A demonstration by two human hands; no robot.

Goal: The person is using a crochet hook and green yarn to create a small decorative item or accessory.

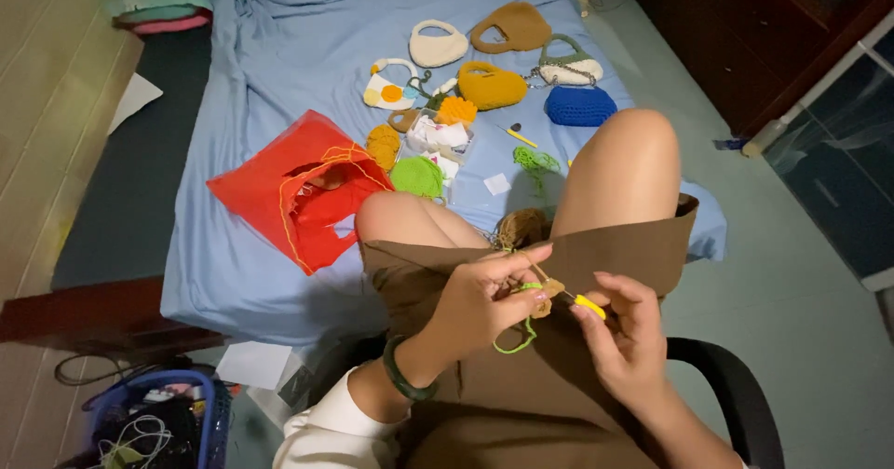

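Low in the middle of the frame, over a brown-clad lap, the left hand [480, 297] pinches a small tan crochet piece [548, 292] between thumb and fingers, closed on it so the work stays taut; a strand of green yarn [518, 339] loops down from that grip. Just to the right, the right hand [626, 325] is curled shut around a yellow-handled crochet hook [589, 306], its tip aimed at the piece, the two hands nearly touching so the hook can reach the stitches; a dark green bangle [402, 376] circles the left wrist.

Between the knees sits a ball of brown yarn [521, 227], close enough to feed thread. Beyond, the bed with its blue sheet [270, 68] carries finished pieces spread flat where they can be seen: a cream bag [438, 45], a tan bag [510, 27], a yellow bag [491, 85], a blue bag [579, 106]; a red plastic bag [303, 190] lies open at centre left; a blue basket [212, 413] of cords stands at lower left on the floor.
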